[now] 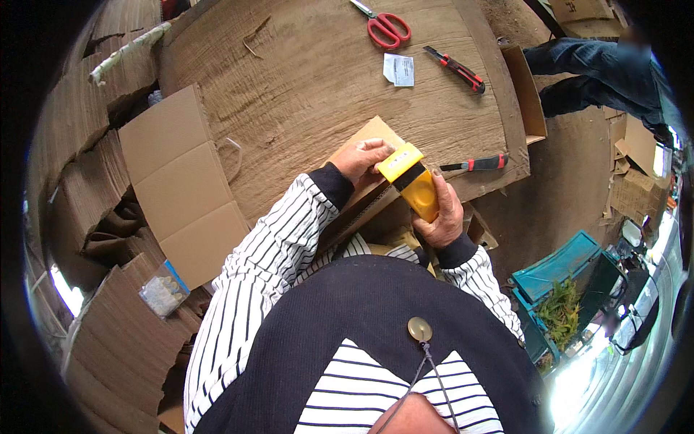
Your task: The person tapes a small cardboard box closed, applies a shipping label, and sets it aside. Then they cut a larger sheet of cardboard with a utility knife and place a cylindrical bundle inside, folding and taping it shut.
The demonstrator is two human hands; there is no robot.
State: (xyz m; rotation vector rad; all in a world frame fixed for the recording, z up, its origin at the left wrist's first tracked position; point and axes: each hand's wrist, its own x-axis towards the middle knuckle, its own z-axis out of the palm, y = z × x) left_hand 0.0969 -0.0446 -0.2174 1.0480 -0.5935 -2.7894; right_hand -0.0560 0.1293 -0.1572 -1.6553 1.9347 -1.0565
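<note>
Yellow tool [413, 184] with a black band, gripped in both hands; brown cardboard piece [365, 141] beneath. White sleeves [267, 253] with thin black stripes, dark navy vest [376, 318]. Red-handled scissors [388, 29]; red-and-black knife [455, 69]; another red-and-black knife [481, 163]; white paper slip [399, 70]. Tan, grained counter [311, 79]. Teal crate [560, 267], green plants [562, 311]

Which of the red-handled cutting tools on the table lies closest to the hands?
The red-and-black knife just right of the right hand; the other knife and the scissors lie farther away.
</note>
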